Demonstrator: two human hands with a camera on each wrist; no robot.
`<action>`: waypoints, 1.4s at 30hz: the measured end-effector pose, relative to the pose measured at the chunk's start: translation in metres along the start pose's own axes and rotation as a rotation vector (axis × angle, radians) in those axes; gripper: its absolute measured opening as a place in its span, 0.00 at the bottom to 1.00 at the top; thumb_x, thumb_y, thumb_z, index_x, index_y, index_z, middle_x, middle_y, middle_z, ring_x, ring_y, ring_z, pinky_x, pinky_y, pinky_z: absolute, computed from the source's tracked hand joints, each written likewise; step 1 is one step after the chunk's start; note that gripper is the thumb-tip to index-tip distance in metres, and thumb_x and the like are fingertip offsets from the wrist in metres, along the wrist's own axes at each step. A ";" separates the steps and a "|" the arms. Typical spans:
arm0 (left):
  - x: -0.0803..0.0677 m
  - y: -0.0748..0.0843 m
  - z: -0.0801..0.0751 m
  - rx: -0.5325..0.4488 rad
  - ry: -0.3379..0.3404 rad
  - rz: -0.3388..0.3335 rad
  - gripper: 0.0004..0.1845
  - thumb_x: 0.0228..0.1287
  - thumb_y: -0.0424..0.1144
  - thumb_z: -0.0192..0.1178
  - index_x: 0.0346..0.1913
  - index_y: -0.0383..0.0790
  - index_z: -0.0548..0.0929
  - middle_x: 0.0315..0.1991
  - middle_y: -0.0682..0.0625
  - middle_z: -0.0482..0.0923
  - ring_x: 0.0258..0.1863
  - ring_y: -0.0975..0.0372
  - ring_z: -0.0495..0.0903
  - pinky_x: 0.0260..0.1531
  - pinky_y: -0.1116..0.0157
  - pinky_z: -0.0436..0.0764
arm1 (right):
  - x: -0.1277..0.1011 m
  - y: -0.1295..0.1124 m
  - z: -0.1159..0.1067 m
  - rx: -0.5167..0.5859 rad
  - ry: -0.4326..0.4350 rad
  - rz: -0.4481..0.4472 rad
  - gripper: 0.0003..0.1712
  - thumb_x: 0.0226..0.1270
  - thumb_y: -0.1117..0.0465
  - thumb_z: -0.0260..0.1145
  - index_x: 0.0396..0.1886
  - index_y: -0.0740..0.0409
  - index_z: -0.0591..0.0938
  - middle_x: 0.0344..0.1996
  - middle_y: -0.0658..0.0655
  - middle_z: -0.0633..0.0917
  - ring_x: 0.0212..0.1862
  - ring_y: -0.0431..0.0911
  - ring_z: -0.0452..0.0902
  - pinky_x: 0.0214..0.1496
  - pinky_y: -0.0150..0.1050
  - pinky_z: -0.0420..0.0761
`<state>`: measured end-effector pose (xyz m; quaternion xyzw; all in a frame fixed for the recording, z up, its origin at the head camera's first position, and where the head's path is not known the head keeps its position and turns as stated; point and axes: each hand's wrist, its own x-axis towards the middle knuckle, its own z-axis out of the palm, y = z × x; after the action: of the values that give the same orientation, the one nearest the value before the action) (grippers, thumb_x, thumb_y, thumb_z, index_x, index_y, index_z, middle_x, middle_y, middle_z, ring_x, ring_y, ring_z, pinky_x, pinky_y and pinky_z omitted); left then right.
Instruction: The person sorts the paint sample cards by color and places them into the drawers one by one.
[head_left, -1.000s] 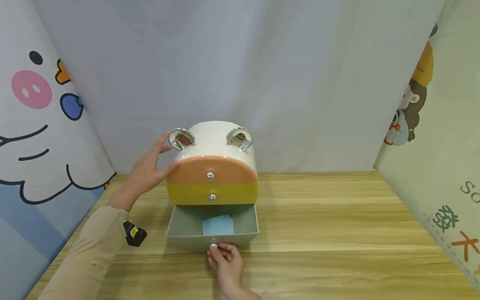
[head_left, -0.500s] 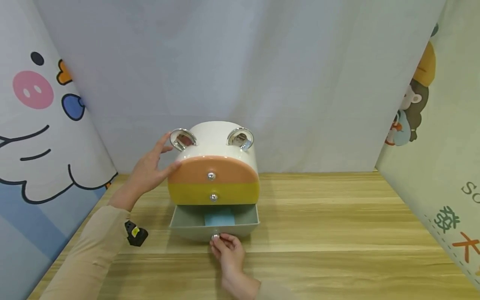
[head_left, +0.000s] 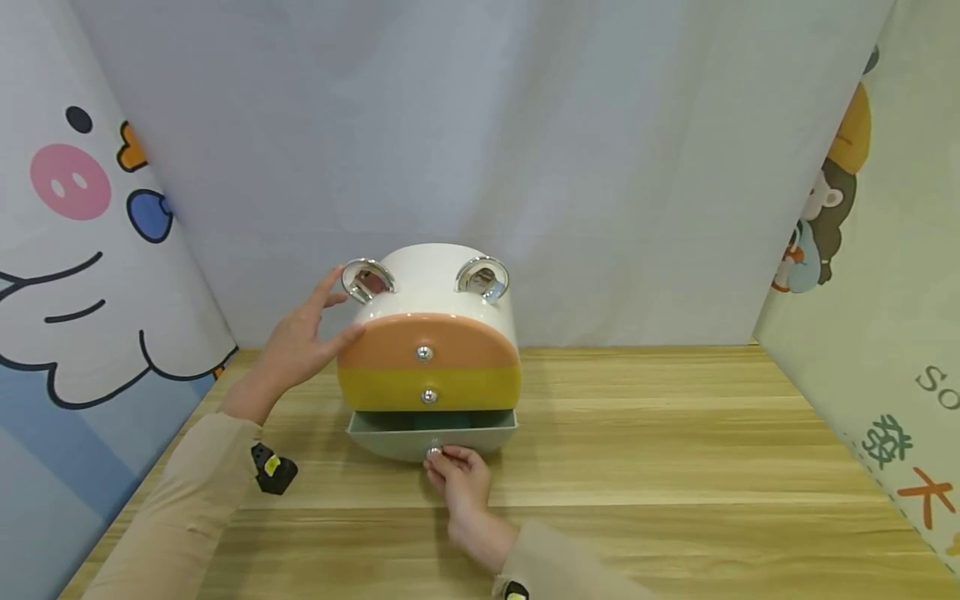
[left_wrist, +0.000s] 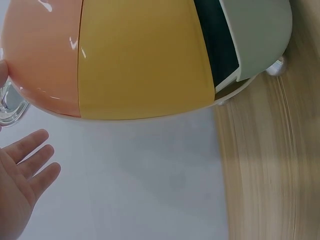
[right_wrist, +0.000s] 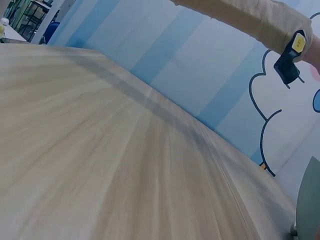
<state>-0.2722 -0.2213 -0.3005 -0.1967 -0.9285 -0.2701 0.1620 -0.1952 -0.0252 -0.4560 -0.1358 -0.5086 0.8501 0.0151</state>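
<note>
A small rounded drawer box (head_left: pixel 431 287) with a white top and two shiny round ears stands on the table. Its orange drawer (head_left: pixel 382 342) and yellow drawer (head_left: pixel 382 387) are closed; the grey-green bottom drawer (head_left: pixel 390 443) sticks out a little. My right hand (head_left: pixel 467 487) pinches the silver knob (head_left: pixel 433 452) of that bottom drawer. With fingers spread, my left hand (head_left: pixel 296 343) rests its thumb on the box's upper left side, fingertips by the left ear (head_left: pixel 367 280). The left wrist view shows its fingers (left_wrist: pixel 37 160) extended. A bluish patch in the drawer is mostly hidden.
The wooden table (head_left: pixel 675 467) extends to the right and front of the box. Behind it hangs a grey-white curtain (head_left: pixel 637 167). Printed cartoon panels stand at the left (head_left: pixel 67 275) and right (head_left: pixel 840 333).
My right hand has moved away from me with the knob, pushing the bottom drawer further in. The light-blue paper inside has gone mostly out of sight. My left hand has stayed on the box.
</note>
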 end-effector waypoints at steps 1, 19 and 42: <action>0.000 0.000 0.000 0.000 0.000 0.000 0.42 0.63 0.53 0.52 0.72 0.51 0.39 0.61 0.36 0.66 0.59 0.38 0.62 0.54 0.39 0.61 | 0.001 0.000 0.000 -0.003 0.001 -0.007 0.09 0.53 0.73 0.64 0.32 0.66 0.74 0.26 0.54 0.81 0.27 0.38 0.79 0.33 0.30 0.80; -0.001 0.000 0.001 -0.009 0.000 0.004 0.42 0.63 0.53 0.52 0.72 0.51 0.39 0.61 0.36 0.66 0.60 0.39 0.61 0.54 0.39 0.60 | 0.018 -0.004 0.008 0.037 0.019 0.008 0.08 0.55 0.75 0.62 0.35 0.70 0.73 0.26 0.55 0.81 0.27 0.40 0.79 0.33 0.30 0.80; 0.000 -0.001 0.003 -0.049 0.028 0.031 0.42 0.62 0.51 0.55 0.72 0.51 0.42 0.57 0.35 0.69 0.57 0.40 0.65 0.56 0.44 0.64 | 0.023 -0.008 0.014 0.069 0.060 0.068 0.12 0.55 0.74 0.63 0.38 0.72 0.73 0.29 0.58 0.79 0.30 0.43 0.80 0.38 0.33 0.80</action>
<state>-0.2736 -0.2207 -0.3032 -0.2112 -0.9160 -0.2931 0.1743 -0.2212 -0.0292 -0.4475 -0.1780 -0.4733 0.8627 0.0061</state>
